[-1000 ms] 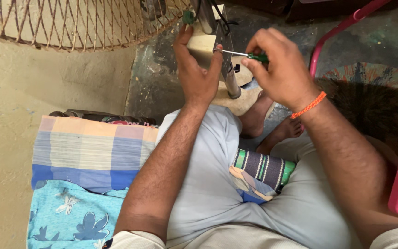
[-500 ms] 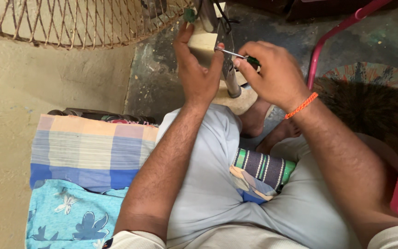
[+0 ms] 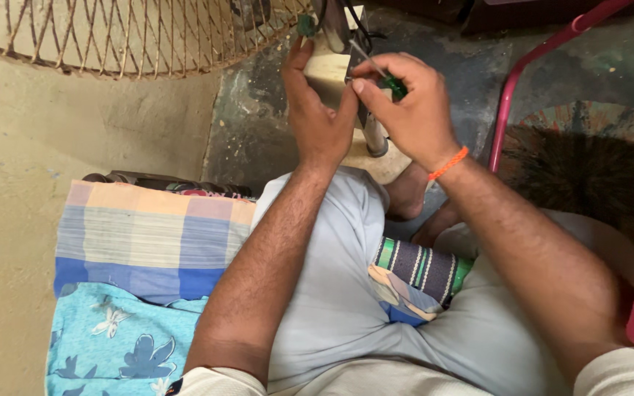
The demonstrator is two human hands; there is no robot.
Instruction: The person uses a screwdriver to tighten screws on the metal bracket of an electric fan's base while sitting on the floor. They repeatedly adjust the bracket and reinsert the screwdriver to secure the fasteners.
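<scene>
Near the top edge of the floor, just above the person's lap, both hands meet at a cream-coloured fan housing (image 3: 329,70) that stands on a metal stem (image 3: 376,138). The left hand (image 3: 315,110) is raised with its fingers stretched up along the left face of the housing, the palm pressed against it and the thumb pointing towards the other hand; it steadies the part rather than gripping round it. The right hand (image 3: 409,110) is clenched round a green-handled screwdriver (image 3: 377,72), thumb and forefinger pinching close to the thin metal shaft, whose tip is angled up and left into the top of the housing; where exactly the tip lands is hidden behind dark wires. An orange wristband (image 3: 447,163) circles the right wrist. A rusty wire fan guard (image 3: 133,37) lies at the upper left corner, touching the housing's upper end. Below the hands, the person sits in pale grey trousers (image 3: 332,293), with a folded striped cloth (image 3: 416,275) in the lap. Beside the left thigh lies a checked cloth (image 3: 148,235) over a blue flowered one (image 3: 111,345). A pink tube frame (image 3: 522,81) rises at the right, next to a round woven mat (image 3: 596,158).
</scene>
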